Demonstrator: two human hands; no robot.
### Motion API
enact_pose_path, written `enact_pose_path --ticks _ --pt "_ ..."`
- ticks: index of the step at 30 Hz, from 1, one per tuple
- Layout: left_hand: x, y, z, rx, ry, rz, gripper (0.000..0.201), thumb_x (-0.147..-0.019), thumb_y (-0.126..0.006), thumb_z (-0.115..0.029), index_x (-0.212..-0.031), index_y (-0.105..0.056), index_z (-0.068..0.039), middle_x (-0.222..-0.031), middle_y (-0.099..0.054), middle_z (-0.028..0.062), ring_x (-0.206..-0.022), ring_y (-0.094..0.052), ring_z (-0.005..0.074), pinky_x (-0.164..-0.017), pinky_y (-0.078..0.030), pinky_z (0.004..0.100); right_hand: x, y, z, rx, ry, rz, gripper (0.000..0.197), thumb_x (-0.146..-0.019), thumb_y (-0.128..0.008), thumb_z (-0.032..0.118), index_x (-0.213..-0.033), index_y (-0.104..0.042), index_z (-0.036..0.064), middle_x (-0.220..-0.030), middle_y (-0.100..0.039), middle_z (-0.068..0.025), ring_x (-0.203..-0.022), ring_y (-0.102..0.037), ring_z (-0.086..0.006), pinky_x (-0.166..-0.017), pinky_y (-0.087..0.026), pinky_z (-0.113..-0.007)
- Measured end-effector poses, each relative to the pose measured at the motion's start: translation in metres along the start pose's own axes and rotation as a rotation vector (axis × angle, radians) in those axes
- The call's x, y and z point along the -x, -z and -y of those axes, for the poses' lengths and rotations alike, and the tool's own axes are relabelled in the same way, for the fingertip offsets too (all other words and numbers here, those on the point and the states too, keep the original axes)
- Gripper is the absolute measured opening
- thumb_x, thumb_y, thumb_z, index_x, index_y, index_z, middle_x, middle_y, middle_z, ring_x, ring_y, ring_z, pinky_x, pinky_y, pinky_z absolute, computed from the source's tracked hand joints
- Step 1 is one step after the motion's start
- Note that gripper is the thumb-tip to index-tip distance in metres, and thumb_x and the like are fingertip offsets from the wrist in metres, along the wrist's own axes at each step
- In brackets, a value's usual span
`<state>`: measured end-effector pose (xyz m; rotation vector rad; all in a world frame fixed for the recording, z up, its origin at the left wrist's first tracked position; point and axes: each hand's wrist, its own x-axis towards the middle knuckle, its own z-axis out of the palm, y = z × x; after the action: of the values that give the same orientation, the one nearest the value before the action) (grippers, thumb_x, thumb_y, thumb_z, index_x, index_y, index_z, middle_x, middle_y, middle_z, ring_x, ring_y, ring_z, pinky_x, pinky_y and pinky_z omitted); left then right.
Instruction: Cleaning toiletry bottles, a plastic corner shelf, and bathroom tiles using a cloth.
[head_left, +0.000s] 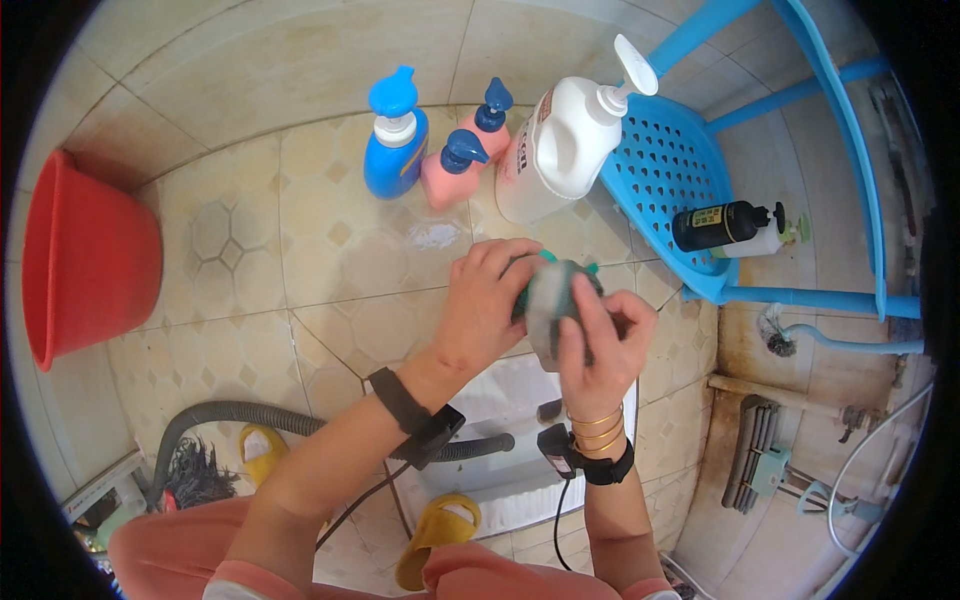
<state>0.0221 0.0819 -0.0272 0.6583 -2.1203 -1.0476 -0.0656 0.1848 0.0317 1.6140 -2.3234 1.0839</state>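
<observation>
My left hand [487, 300] wraps round the left side of a rounded dark green and pale grey thing [548, 300]. Bright green bits stick up at its top; motion blur and my fingers hide its kind. On its right side, my right hand [603, 345] is closed with bent fingers pressed against it. Both hands hold it above the white squat toilet [500, 385]. Beyond them on the tiles stand a blue pump bottle [395, 155], two pink pump bottles [452, 182] with dark blue tops, and a large white pump jug [560, 150].
A red bucket [95, 265] stands at the far left. On the right, a light blue plastic rack [665, 150] holds a black pump bottle [712, 227] and a white one. A grey hose [225, 412] curves toward the toilet. Yellow slippers [440, 530] are below, and a sponge mop head [752, 455] rests at right.
</observation>
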Motion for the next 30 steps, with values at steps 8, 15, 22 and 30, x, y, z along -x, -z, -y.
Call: enact_pose_path --ticks 8,15,22,30 --pt "0.002 0.001 0.011 0.117 -0.031 0.078 0.057 -0.060 -0.072 -0.009 -0.110 -0.047 -0.007 -0.116 -0.047 0.0124 -0.106 -0.044 0.0313 -0.091 -0.036 0.0386 0.036 -0.024 -0.030 -0.731 -0.688 -0.210 0.026 -0.087 -0.047 0.011 -0.106 -0.055 -0.0043 -0.104 -0.050 -0.0085 -0.098 -0.046 -0.0164 -0.089 -0.034 -0.028" --pt "-0.003 0.017 0.014 0.290 -0.009 0.332 0.070 -0.060 -0.066 -0.005 -0.124 -0.036 -0.006 -0.124 -0.039 0.0156 -0.117 -0.038 0.0316 -0.098 -0.034 0.0368 0.011 -0.022 -0.028 -0.560 -0.316 0.165 0.032 -0.077 -0.052 0.000 -0.109 -0.055 -0.0027 -0.110 -0.039 -0.0100 -0.101 -0.044 -0.0214 -0.092 -0.034 -0.030" --pt "-0.003 0.017 0.014 0.326 0.090 0.334 0.075 -0.060 -0.066 -0.005 -0.127 -0.033 -0.007 -0.125 -0.038 0.0166 -0.117 -0.037 0.0323 -0.098 -0.034 0.0370 -0.010 -0.013 -0.040 -0.411 -0.090 0.486 0.033 -0.072 -0.057 0.001 -0.105 -0.056 -0.0008 -0.108 -0.039 -0.0117 -0.099 -0.045 -0.0244 -0.089 -0.037 -0.030" --pt "0.002 0.010 0.019 0.231 0.042 0.173 0.088 -0.061 -0.065 -0.003 -0.135 -0.017 -0.001 -0.128 -0.033 0.0204 -0.120 -0.033 0.0365 -0.100 -0.029 0.0395 0.006 -0.038 -0.033 -0.411 -0.233 0.150 0.025 -0.073 -0.062 0.005 -0.097 -0.056 0.0011 -0.097 -0.047 -0.0117 -0.087 -0.049 -0.0236 -0.076 -0.041 -0.030"
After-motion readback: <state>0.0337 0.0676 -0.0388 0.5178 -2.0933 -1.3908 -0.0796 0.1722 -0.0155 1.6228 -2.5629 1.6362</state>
